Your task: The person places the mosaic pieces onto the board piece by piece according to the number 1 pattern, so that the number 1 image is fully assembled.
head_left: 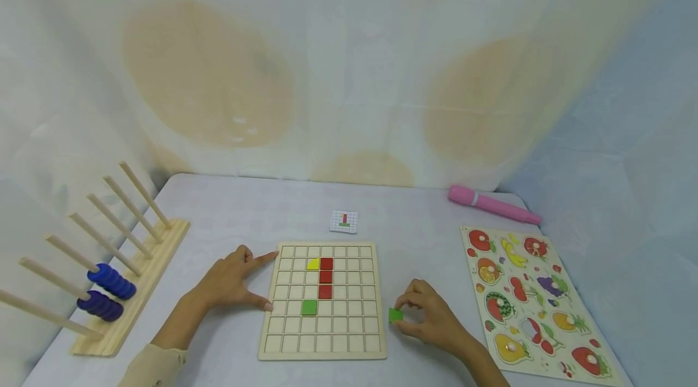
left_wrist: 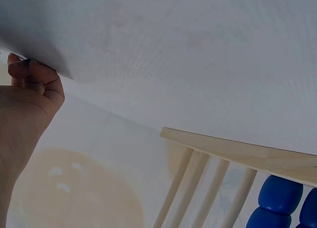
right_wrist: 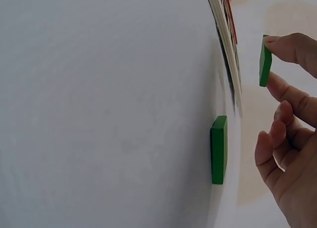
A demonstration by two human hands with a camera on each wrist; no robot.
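A wooden grid board (head_left: 354, 344) lies flat on the table. In its cells are a yellow rounded tile (head_left: 313, 264), three red square tiles (head_left: 325, 277) in a column, and a green square tile (head_left: 309, 307). My left hand (head_left: 226, 281) rests at the board's left edge, thumb and forefinger spread along it. Just off the right edge, my right hand (head_left: 431, 317) pinches another green tile (right_wrist: 265, 61) between thumb and forefinger. Beneath that hand, the right wrist view shows one more green tile (right_wrist: 219, 150) on the table. A small printed pattern card (head_left: 344, 221) lies behind the board.
To the left stands a wooden peg rack (head_left: 131, 290) with blue rings (head_left: 111, 281) and purple rings (head_left: 100, 306). A fruit puzzle board (head_left: 529, 296) lies on the right, with a pink pen-shaped object (head_left: 493, 204) behind it. A patterned cloth hangs beyond the table.
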